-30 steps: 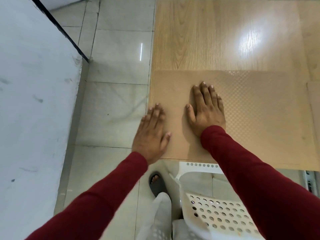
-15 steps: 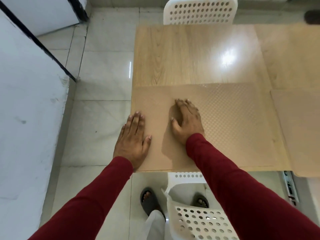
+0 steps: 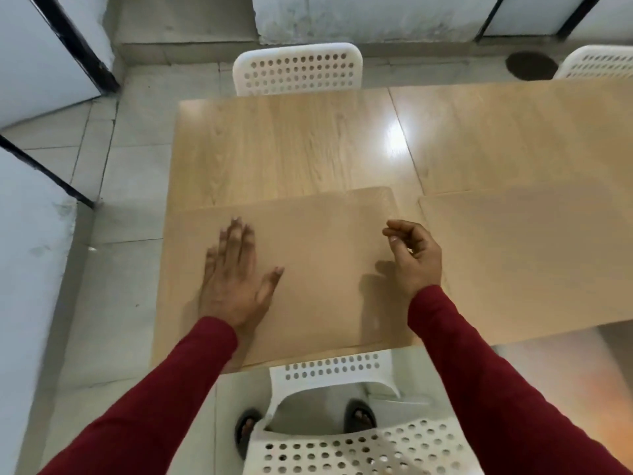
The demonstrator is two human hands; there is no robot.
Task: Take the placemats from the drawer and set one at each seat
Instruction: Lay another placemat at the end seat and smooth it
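My right hand (image 3: 414,258) came up off the placemat (image 3: 318,269), fingers curled, holding nothing | my left hand (image 3: 236,279) lies flat on it, fingers apart | placemat on the table (image 3: 291,149) by the white chair (image 3: 329,368)

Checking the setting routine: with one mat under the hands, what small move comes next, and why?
Probably lift the left hand off the near placemat, since it lies flat by the near chair; the right hand is already raised. The far chair has no mat.
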